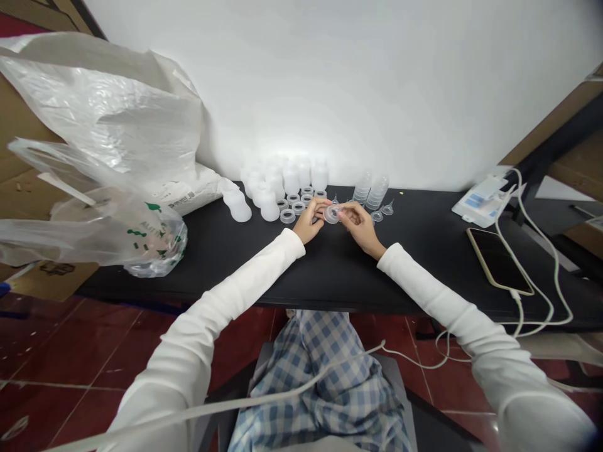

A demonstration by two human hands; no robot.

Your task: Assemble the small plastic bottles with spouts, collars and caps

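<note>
Both my hands meet over the middle of the black table (339, 276). My left hand (311, 220) and my right hand (360, 225) pinch a small clear plastic ring (331, 214) between their fingertips, held just above the table. Right behind them lie several more clear rings (294, 204) and a few small clear teats (382, 212). A cluster of white plastic bottles (277, 182) stands at the back by the wall, one lying on its side at the left (235, 202). Two stacks of clear caps (372, 189) stand behind my right hand.
Big clear plastic bags (98, 163) fill the table's left end. At the right lie a dark phone (498, 260) on a white cable (541, 276) and a white box (480, 201). A white wall rises behind; cardboard boxes stand at both sides.
</note>
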